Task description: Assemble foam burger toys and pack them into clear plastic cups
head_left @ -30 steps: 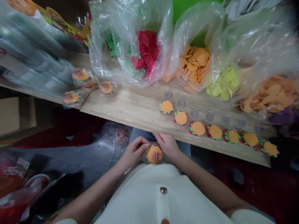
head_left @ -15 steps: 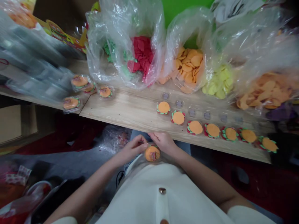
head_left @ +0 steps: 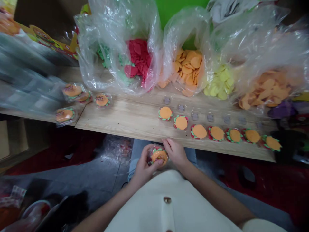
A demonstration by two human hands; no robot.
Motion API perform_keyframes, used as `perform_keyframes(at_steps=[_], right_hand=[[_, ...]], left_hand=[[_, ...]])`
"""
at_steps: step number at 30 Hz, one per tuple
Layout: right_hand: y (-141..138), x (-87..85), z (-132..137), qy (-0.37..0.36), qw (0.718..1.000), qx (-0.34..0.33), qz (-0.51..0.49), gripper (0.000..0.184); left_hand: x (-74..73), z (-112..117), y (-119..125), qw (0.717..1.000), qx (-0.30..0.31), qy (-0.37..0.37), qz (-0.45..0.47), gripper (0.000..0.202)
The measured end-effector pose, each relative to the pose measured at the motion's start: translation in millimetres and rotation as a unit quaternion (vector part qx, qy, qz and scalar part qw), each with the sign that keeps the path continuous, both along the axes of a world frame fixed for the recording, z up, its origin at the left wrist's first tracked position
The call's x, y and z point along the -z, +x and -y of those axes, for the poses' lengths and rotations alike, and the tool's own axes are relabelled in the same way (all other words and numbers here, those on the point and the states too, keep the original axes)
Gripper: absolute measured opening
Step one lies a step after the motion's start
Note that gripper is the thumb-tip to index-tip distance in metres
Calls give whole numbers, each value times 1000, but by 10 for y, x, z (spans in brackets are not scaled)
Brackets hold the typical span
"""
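Close to my chest, a small felt burger [head_left: 158,156] in a clear plastic case is held low, above my lap. My left hand [head_left: 145,166] wraps around it from below and the left, its thumb lying across the orange top. My right hand [head_left: 175,153] presses against the case's right side. Just beyond my fingers, the front edge of a light wooden board [head_left: 120,124] carries a row of several open felt burgers [head_left: 217,133] with green and red trim. Behind them sit several small clear case parts [head_left: 181,108].
Clear bags hold red felt [head_left: 137,58], orange felt circles [head_left: 188,69], yellow felt circles [head_left: 219,82] and more orange pieces [head_left: 264,90]. Cased burgers [head_left: 101,100] sit at the board's left. Crumpled plastic [head_left: 118,149] lies below its edge.
My left hand has moved from beside the burger to around it, and the burger has tilted, showing more of its case. The board and bags have shifted left in view.
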State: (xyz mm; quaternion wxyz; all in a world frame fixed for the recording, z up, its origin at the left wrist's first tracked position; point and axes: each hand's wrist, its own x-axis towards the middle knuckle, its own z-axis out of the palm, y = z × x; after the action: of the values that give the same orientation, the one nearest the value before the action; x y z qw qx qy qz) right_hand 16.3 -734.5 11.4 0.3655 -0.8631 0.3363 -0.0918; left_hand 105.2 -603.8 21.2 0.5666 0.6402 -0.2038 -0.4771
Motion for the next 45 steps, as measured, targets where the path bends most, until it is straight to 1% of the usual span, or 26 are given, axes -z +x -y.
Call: perform_keyframes(at_steps=[3, 5, 7, 9, 12, 15, 17, 21, 24, 26, 27, 29, 31, 33, 36, 38, 41, 43, 45], right_hand=[[-55, 73, 16, 10, 999, -50, 10, 40], [-72, 103, 14, -3, 998, -60, 15, 41], [-80, 106, -3, -30, 998, -61, 12, 43], [-83, 88, -25, -56, 996, -64, 9, 44], [-87, 58, -55, -78, 994, -76, 6, 46], [-91, 85, -78, -93, 991, -92, 1, 45], [-89, 143, -89, -92, 991, -99, -2, 44], [-70, 256, -92, -60, 993, -100, -19, 45], [-52, 243, -75, -43, 992, -113, -27, 44], [-38, 191, -60, -41, 991, -124, -31, 43], [-30, 163, -53, -39, 990, -129, -34, 43], [-9, 122, -43, -35, 990, -134, -38, 43], [25, 113, -38, -34, 990, -131, -40, 43], [69, 135, -32, -31, 991, -121, -42, 42], [128, 173, -15, -3, 997, -75, -30, 40], [138, 171, -9, 36, 999, -16, -6, 41], [96, 131, -46, 91, 992, 78, 48, 42], [51, 108, -105, 119, 983, 113, 81, 40], [21, 104, -168, 140, 975, 138, 107, 36]], left_hand=[[-11, -56, -16, 998, 42, -8, -37, 46], [-34, -71, 54, 998, 63, 2, -10, 34], [-55, -58, 146, 996, 61, 30, 50, 24], [-72, -31, 216, 993, 55, 58, 85, 20], [-94, -2, 252, 992, 65, 72, 83, 20], [-106, -2, 224, 991, 63, 74, 96, 19], [-97, -2, 188, 993, 45, 79, 71, 19], [-54, 19, 124, 994, -8, 100, -44, 20], [-55, 28, 136, 992, -12, 98, -78, 20], [-86, 18, 182, 993, 10, 97, -60, 21], [-105, 9, 211, 994, 30, 94, -48, 21], [-135, -12, 260, 992, 93, 80, -35, 20], [-136, -27, 281, 986, 149, 67, -29, 29], [-101, -24, 269, 984, 165, 68, -7, 39], [-26, 13, 222, 989, 126, 71, 28, 39], [4, 50, 194, 994, 87, 69, 24, 40], [4, 109, 161, 998, 9, 69, 9, 40], [-5, 149, 129, 997, -52, 57, 9, 41], [-1, 190, 77, 993, -109, 42, 33, 42]])
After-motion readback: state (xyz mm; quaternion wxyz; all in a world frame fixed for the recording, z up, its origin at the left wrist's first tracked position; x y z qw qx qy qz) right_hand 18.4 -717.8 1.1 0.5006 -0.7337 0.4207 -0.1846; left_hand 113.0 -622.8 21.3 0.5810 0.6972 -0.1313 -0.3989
